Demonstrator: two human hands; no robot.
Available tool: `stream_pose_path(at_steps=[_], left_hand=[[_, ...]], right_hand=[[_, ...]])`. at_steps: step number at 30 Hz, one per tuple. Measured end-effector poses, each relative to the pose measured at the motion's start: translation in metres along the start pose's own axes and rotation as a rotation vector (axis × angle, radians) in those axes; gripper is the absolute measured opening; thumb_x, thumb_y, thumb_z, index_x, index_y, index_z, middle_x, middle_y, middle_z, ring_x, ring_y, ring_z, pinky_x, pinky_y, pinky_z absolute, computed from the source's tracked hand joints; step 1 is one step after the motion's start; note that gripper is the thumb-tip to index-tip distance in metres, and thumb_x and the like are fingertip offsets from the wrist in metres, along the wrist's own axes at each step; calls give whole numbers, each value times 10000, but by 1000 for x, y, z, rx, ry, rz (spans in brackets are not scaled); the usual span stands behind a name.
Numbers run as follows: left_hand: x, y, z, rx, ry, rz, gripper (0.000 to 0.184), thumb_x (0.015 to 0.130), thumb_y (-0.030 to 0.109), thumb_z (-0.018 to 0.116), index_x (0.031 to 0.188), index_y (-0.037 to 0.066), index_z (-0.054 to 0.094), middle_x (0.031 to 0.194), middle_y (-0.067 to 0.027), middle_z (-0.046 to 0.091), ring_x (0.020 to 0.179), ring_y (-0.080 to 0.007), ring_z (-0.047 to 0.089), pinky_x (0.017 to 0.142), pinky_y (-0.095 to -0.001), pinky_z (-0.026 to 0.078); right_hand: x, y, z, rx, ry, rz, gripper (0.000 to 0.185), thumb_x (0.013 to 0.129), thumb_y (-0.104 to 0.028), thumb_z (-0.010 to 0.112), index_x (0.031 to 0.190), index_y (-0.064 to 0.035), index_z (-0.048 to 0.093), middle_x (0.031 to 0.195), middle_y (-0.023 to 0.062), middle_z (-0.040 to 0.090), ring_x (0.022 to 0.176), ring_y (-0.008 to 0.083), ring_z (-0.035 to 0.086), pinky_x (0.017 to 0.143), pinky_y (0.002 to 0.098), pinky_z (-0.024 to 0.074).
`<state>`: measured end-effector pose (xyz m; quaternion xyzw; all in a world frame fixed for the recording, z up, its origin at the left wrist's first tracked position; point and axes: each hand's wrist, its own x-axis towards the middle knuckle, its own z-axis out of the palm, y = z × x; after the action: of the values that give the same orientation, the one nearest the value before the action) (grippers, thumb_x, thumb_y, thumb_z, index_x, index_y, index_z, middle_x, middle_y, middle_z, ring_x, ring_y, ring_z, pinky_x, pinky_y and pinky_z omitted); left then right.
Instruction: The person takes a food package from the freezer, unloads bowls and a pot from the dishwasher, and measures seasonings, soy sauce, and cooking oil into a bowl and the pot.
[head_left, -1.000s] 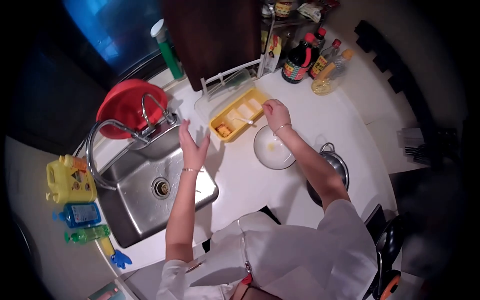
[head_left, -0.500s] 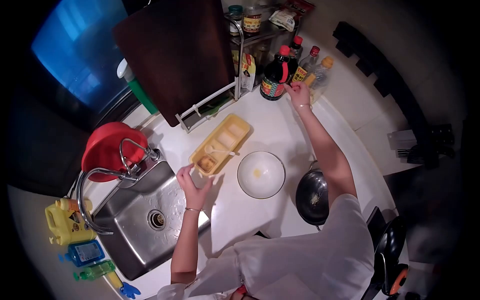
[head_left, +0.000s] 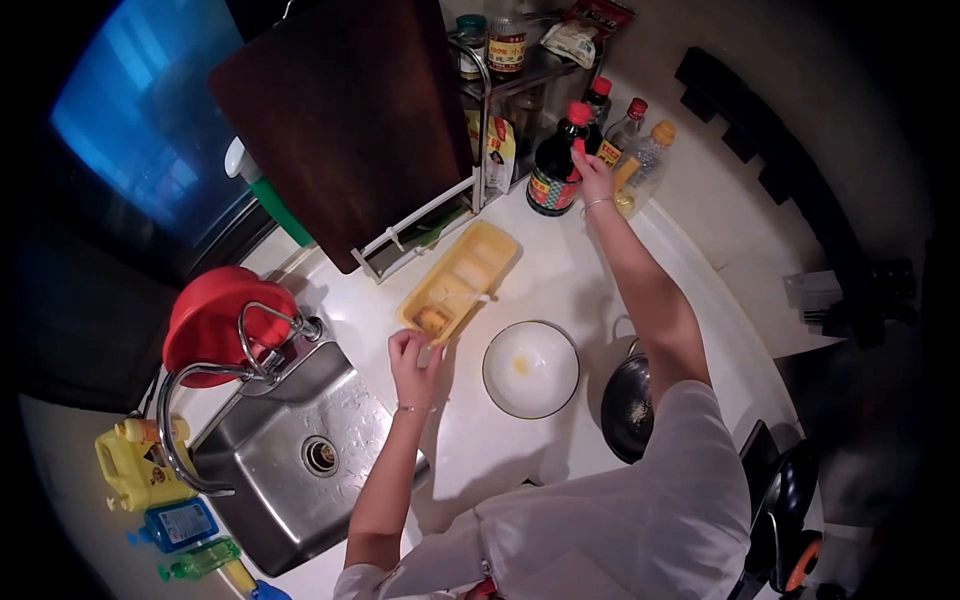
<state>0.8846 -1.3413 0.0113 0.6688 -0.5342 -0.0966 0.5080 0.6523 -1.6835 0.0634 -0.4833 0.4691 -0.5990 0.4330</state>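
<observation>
My right hand [head_left: 594,178] is closed around the red handle of a large dark soy sauce bottle [head_left: 550,188], which stands upright at the back of the counter. At the near end of a yellow seasoning box [head_left: 452,272], my left hand [head_left: 414,362] has its fingers drawn together on the rim. The box has several compartments; brown contents show in the nearest one, and a pale spoon [head_left: 478,295] lies across it. In front of the box sits a white bowl [head_left: 531,385] with a little yellow matter at its bottom.
A dark pan [head_left: 628,410] is partly hidden under my right forearm. The steel sink [head_left: 270,480] and a red basin [head_left: 205,300] are at left. Behind the box stands a rack with a dark cutting board [head_left: 345,130]. More bottles [head_left: 640,150] stand beside the soy sauce.
My right hand has reached the soy sauce bottle's handle and closed on it. My left hand's fingers have come together at the seasoning box, which has shifted away from me. The view has tilted slightly.
</observation>
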Motion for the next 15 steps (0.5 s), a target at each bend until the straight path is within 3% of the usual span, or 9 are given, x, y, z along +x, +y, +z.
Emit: stream_pose_path(at_steps=[4,6,8,9,12,15], left_hand=[[28,2,27,-11,-18,-33,222,659,23,662,863,22,573,905,-113,449,868,-264,471,772,-325,416],[38,-3,39,-13,-39,-45,232,670,26,655,888,32,574,956,-114,443,884,-268,466,789,-333,410],[45,3,44,-57,-22,-70,266,668,20,653,919,42,568,1035,-115,420,923,-274,460,818,-334,404],[46,3,45,-69,-81,-79,318,663,33,645,965,54,547,1138,-139,368,1017,-304,424,872,-349,377],[38,14,43,58,-37,16,362,657,59,632,1002,64,523,1191,-172,332,1108,-343,357,931,-378,325],[32,27,33,78,-35,8,363,656,99,638,998,82,518,1231,-175,296,1167,-351,283,975,-409,260]], right_hand=[[-12,2,-19,39,-100,-28,255,779,-289,637,771,-38,591,713,-30,545,651,64,466,610,201,376],[-26,1,-27,168,-105,49,242,796,-277,617,782,-39,576,718,-21,542,660,60,465,605,196,371],[-55,-23,-35,82,-84,49,228,812,-268,596,807,-45,551,727,-8,536,660,67,466,613,198,371],[-61,-25,-40,133,-87,84,217,821,-260,584,812,-48,536,720,-7,524,653,75,461,622,201,372],[-84,-38,-52,216,-113,146,156,858,-219,520,858,-63,523,694,-22,488,675,85,453,649,207,361],[-91,-37,-65,349,-19,70,134,864,-211,509,816,-86,517,654,-38,428,612,65,371,555,200,286]])
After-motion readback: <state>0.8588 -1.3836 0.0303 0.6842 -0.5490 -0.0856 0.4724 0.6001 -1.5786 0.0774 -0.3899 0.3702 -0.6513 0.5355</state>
